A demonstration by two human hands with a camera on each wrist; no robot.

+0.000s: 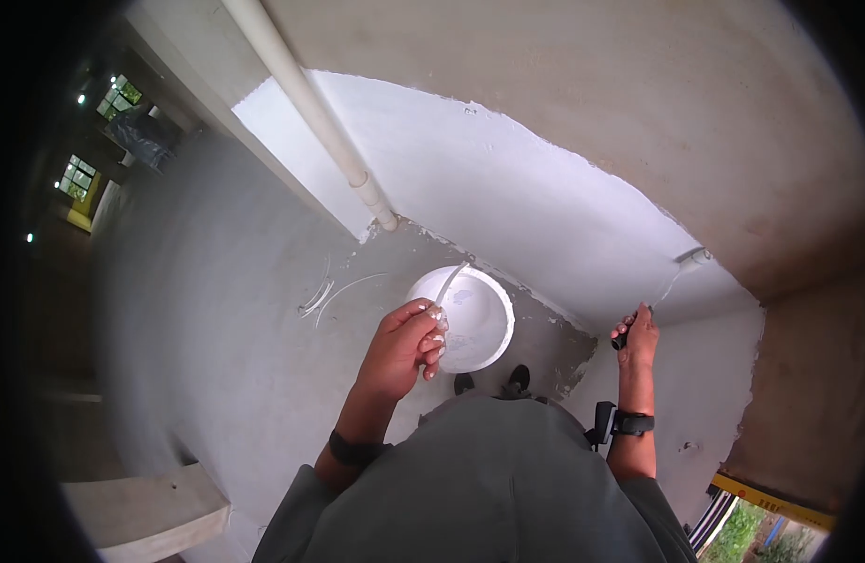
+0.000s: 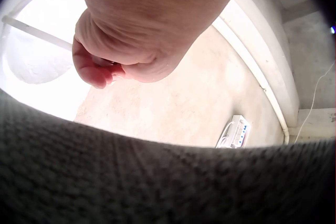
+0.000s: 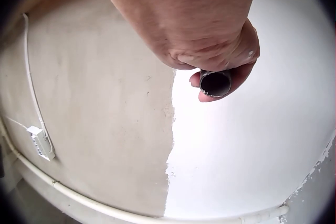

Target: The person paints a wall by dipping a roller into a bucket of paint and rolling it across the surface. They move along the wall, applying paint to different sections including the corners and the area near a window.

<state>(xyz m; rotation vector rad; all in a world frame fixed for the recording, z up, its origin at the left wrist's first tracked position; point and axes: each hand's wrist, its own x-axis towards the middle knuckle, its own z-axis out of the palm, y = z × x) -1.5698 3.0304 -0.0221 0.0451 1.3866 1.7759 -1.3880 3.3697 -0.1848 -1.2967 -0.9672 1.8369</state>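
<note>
My left hand point(image 1: 395, 352) pinches a thin whitish strip point(image 1: 450, 281), which sticks out beyond the fingers over a round white bucket point(image 1: 507, 324) on the floor. The left wrist view shows the same strip point(image 2: 39, 33) leaving the curled fingers of that hand point(image 2: 128, 45). Off to the right, my right hand point(image 1: 639, 340) grips a dark handle point(image 1: 620, 342) close to the white-coated wall. In the right wrist view its hollow round end point(image 3: 216, 84) shows below the hand point(image 3: 212, 50). A thin pale line runs from this hand towards a pipe stub point(image 1: 697, 258); what it is, I cannot tell.
A cream pipe point(image 1: 310, 108) runs along the wall down to the floor. Loose pale strips point(image 1: 343, 286) lie left of the bucket. My shoes point(image 1: 519, 377) stand beside it. A concrete ledge point(image 1: 155, 507) is at lower left. The wall carries a power strip point(image 3: 42, 143).
</note>
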